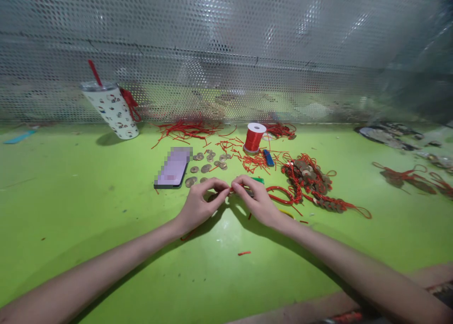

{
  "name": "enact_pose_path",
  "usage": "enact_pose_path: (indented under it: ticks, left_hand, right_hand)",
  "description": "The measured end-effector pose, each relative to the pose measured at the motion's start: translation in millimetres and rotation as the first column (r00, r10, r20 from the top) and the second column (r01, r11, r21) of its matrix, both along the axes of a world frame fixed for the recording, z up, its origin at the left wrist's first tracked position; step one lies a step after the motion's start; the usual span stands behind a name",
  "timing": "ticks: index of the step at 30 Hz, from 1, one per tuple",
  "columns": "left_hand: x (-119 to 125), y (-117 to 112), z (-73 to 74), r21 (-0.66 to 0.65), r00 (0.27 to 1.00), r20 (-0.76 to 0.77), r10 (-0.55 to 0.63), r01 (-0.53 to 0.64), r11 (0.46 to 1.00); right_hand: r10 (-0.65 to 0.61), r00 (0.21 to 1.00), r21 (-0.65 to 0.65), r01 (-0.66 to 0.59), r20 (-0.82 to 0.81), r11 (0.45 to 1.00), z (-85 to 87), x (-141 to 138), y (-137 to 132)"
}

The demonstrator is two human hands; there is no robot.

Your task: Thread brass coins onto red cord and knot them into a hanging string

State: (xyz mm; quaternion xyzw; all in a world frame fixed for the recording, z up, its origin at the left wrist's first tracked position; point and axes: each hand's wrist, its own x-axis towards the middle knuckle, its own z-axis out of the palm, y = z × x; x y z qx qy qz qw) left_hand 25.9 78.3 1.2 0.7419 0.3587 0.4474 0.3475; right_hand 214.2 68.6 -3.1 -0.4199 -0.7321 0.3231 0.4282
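Note:
My left hand [203, 200] and my right hand [255, 199] meet over the middle of the green table, thumbs and fingertips pinched together. Between them runs a short piece of red cord [231, 189], mostly hidden by the fingers. Just beyond my left hand lie several loose brass-coloured coins [206, 168]. A pair of red-handled scissors [281, 195] seems to lie right of my right hand, partly covered by it. Farther right is a heap of coins strung on knotted red cord [307, 173]. A green item [259, 180] peeks out behind my right hand.
A phone [173, 168] lies left of the coins. Behind stand a spool of red cord [254, 139] and, at left, a tilted-looking tumbler [111, 110] with a straw. A blue lighter [268, 157] lies among red scraps [253, 163]. Perforated metal sheeting [212, 59] closes off the back.

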Motion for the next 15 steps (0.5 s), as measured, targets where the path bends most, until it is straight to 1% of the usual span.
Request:
enact_pose_path:
  ticks: [2, 4, 6, 8, 11, 15]
  left_hand:
    - [0.2, 1.5, 0.4, -0.12, 0.996, 0.067, -0.051, 0.058, 0.991]
    - [0.2, 3.5, -1.0, -0.227, 0.986, 0.133, -0.105, 0.133, 0.965]
    - [0.1, 5.4, -3.3, -0.301, 0.973, 0.184, -0.14, 0.191, 0.934]
    - [-0.2, 6.9, -5.4, -0.351, 0.965, 0.219, -0.148, 0.219, 0.91]
    - [-0.8, 8.2, -6.1, -0.412, 0.954, 0.264, -0.139, 0.242, 0.879]
    - [-1.2, 9.5, -5.2, -0.468, 0.955, 0.257, -0.146, 0.256, 0.846]
  right_hand:
    - [-0.018, 0.999, -0.032, 0.016, -0.046, 0.999, 0.4, 0.6, 0.0]
    - [-0.041, 0.995, -0.062, 0.036, -0.087, 0.997, 0.5, 1.2, 0.3]
    - [-0.061, 0.992, -0.086, 0.052, -0.114, 0.995, 0.5, 1.4, 0.9]
    - [-0.086, 0.988, -0.097, 0.074, -0.126, 0.993, 0.3, 1.3, 1.7]
    - [-0.143, 0.982, -0.08, 0.134, -0.122, 0.988, -0.3, 1.0, 2.4]
    - [-0.193, 0.974, -0.042, 0.189, -0.118, 0.981, -2.3, 0.9, 2.8]
